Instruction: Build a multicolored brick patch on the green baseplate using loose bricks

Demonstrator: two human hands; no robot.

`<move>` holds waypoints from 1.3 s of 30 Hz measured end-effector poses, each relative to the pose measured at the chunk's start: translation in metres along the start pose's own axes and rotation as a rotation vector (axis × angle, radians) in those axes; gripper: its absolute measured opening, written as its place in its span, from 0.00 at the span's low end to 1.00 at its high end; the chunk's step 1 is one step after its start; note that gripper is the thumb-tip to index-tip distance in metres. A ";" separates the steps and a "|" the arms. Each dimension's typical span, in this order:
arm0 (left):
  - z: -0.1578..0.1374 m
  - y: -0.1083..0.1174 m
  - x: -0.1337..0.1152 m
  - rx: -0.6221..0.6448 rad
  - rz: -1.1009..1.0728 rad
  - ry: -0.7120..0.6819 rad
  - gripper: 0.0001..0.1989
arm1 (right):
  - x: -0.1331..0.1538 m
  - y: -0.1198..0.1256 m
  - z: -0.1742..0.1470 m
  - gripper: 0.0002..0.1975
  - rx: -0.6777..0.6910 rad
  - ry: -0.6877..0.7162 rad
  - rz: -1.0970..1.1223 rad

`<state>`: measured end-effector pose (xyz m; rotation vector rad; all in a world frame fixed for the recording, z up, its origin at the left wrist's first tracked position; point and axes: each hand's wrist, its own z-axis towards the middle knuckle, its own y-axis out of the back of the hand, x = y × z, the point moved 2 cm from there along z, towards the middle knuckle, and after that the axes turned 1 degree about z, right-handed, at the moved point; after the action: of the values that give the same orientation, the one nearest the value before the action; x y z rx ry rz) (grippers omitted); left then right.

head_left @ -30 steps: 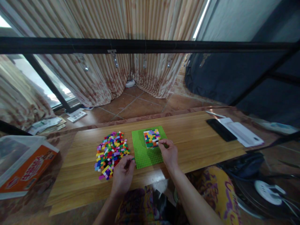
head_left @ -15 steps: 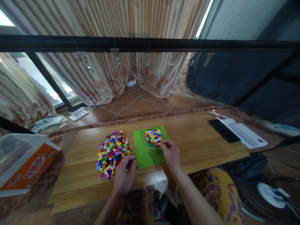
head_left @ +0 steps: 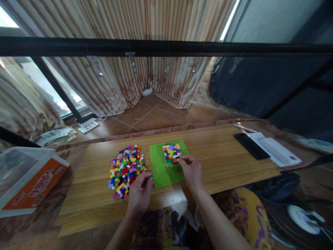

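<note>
On the green baseplate [head_left: 159,173] stands a square block built of many-coloured toy bricks [head_left: 171,152]. My right hand [head_left: 191,171] is at the near right corner of this block, thumb and forefinger pinched together. Whatever is between those fingertips is too small to make out. Beside the baseplate's left edge, my left hand [head_left: 140,191] pinches a small green brick [head_left: 151,176] between thumb and finger. A heap of loose coloured bricks [head_left: 127,170] lies just left of that hand, which hides part of its near right side.
A clear plastic box [head_left: 31,184] with an orange label stands left of the wooden table [head_left: 88,194]. A black phone [head_left: 252,146] and white sheets [head_left: 275,150] lie at the table's right end. A dark metal bar [head_left: 166,48] crosses above the table's far side.
The whole view has shifted slightly. My right hand stays at the block's corner with only a small finger movement; my left hand keeps its pinch beside the baseplate.
</note>
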<state>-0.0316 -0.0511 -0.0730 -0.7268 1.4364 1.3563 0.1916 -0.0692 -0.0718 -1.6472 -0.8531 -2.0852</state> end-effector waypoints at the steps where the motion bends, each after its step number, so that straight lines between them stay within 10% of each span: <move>1: 0.000 0.000 0.001 -0.002 -0.008 0.003 0.08 | -0.001 0.000 0.000 0.07 0.001 -0.005 -0.001; 27: -0.003 0.002 -0.003 -0.051 -0.023 -0.053 0.08 | 0.025 0.005 0.019 0.30 0.274 0.432 -0.157; 39: 0.014 -0.012 -0.040 0.009 0.100 -0.179 0.07 | -0.042 0.098 0.057 0.16 0.001 0.334 -0.694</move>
<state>-0.0038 -0.0478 -0.0393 -0.5201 1.3499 1.4525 0.3054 -0.1105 -0.0804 -1.0198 -1.4418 -2.6898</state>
